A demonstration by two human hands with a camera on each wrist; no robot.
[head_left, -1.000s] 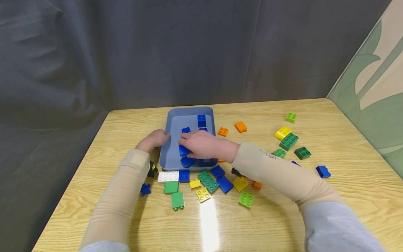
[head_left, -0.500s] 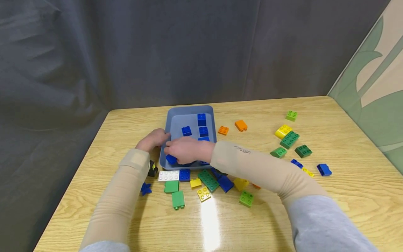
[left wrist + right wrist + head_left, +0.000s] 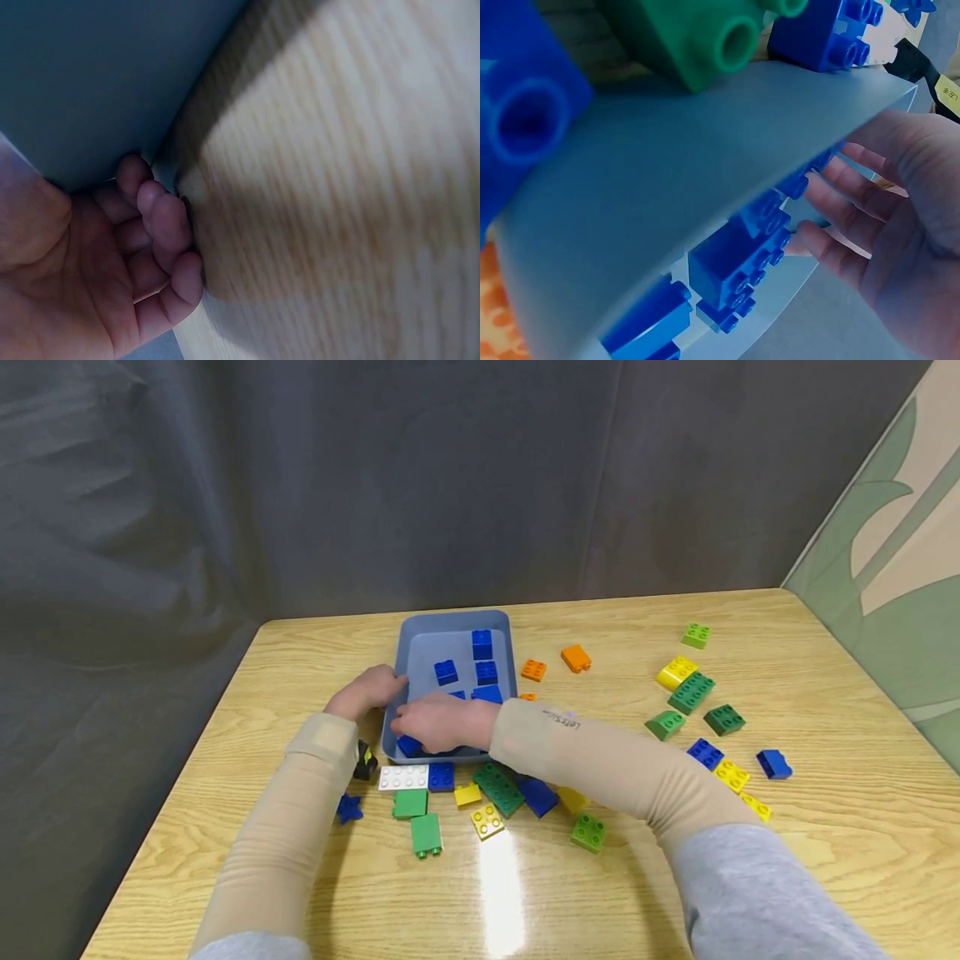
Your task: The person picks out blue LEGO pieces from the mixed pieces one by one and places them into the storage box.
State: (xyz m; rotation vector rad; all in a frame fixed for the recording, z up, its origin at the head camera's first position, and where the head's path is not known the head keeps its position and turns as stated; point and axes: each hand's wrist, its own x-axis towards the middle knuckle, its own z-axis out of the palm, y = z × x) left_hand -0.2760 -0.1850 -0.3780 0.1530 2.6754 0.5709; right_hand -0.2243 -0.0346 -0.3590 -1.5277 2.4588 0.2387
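The blue bricks (image 3: 486,672) sit inside the grey-blue tray (image 3: 452,625) near the middle of the tabletop (image 3: 787,877), several spread over the far half and a cluster packed in the near corner. They look like hard, light plastic: stiff, not fragile, smooth on the sides and likely a little slippery, so the surest hold is probably a pinch across two opposite flat sides, with the studs left free. The tray itself seems thin-walled and light, apt to slide on the polished wood if pushed.

The right hand (image 3: 438,722) reaches into the near part of the tray, its fingers (image 3: 832,187) relaxed and fairly straight, fingertips against the cluster of blue bricks (image 3: 739,266) by the wall; it appears to nudge them rather than grip one, though the wrist view is close and partly blocked by the tray's rim. The left hand (image 3: 367,689) rests at the tray's left side, fingers (image 3: 161,225) curled lightly against its outer wall (image 3: 90,82), steadying it.

Just in front of the tray lies a row of loose pieces: a white plate (image 3: 402,777) joined to a small blue brick (image 3: 441,776), a dark green brick (image 3: 497,789), yellow bricks (image 3: 487,821) and light green ones (image 3: 425,835). The right forearm crosses over some of these, so any pull back could sweep them. Two orange bricks (image 3: 555,664) lie just right of the tray, and further green, yellow and blue pieces (image 3: 693,693) are scattered well apart to the right. A blue star (image 3: 347,809) and a black piece (image 3: 365,762) lie by the left wrist.
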